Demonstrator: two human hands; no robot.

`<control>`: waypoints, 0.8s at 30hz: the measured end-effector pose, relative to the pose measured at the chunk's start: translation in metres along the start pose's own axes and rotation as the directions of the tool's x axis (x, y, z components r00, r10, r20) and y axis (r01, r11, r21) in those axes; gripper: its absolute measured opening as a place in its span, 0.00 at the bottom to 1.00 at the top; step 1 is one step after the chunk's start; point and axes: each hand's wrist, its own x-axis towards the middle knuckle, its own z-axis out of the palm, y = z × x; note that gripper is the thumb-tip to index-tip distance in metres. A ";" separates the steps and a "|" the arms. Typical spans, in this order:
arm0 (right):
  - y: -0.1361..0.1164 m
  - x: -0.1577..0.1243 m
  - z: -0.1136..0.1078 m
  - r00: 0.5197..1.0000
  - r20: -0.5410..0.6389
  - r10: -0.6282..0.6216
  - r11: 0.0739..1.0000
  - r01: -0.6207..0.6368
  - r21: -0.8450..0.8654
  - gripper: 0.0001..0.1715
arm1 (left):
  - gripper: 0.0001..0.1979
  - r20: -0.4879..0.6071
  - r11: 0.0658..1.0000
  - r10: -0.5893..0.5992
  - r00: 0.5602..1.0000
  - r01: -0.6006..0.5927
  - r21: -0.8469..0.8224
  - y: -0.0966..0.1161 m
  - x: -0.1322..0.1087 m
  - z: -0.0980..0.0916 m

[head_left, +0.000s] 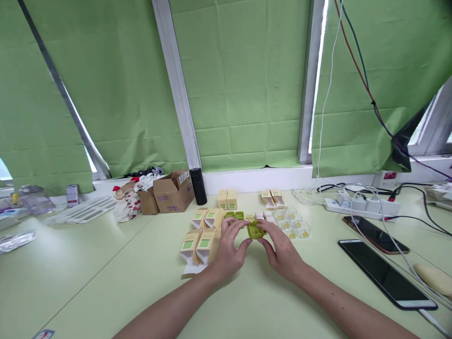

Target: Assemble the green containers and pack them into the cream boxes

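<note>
A small green cup-like piece point(255, 230) is held between my two hands above the table point(243, 301). My left hand point(231, 245) pinches its left side with thumb and fingers. On the right side, the fingertips of my right hand point(282, 247) grip the same piece. Just behind it lie similar green pieces point(235, 215) and small pale pink blocks point(264, 215). Several clear cups with yellow bits point(291, 223) stand beyond my right hand. Open beige boxes with green labels point(205, 245) stand beside my left hand, partly hidden by it.
More beige boxes point(227, 199) stand at the back. A black cylinder point(198, 186) and a cardboard box point(173, 192) are at back left. Two phones point(388, 275), cables and a white power strip point(363, 207) lie on the right.
</note>
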 end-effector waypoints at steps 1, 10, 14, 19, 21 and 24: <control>0.000 0.000 0.000 1.000 0.001 0.014 1.000 -0.014 0.017 0.27 | 0.17 -0.007 1.000 -0.009 1.000 0.009 -0.001 0.000 0.000 0.000; -0.004 0.002 0.000 0.990 -0.010 0.139 0.977 -0.135 0.168 0.24 | 0.10 -0.045 0.989 -0.140 0.989 0.138 -0.042 -0.002 0.001 0.002; -0.006 0.002 -0.002 0.988 0.012 0.157 0.966 -0.156 0.204 0.25 | 0.07 -0.070 0.976 -0.208 0.976 0.203 -0.077 0.000 0.003 0.001; -0.005 0.000 0.000 0.990 0.011 0.142 0.974 -0.142 0.179 0.27 | 0.09 -0.078 0.953 -0.289 0.954 0.278 -0.120 -0.001 0.006 0.002; -0.005 0.000 0.000 0.989 0.002 0.149 0.974 -0.148 0.171 0.27 | 0.11 -0.067 0.951 -0.293 0.954 0.283 -0.123 -0.001 0.007 0.003; -0.004 0.000 0.000 0.987 -0.005 0.163 0.973 -0.159 0.170 0.25 | 0.14 -0.049 0.947 -0.298 0.953 0.289 -0.143 -0.003 0.007 0.005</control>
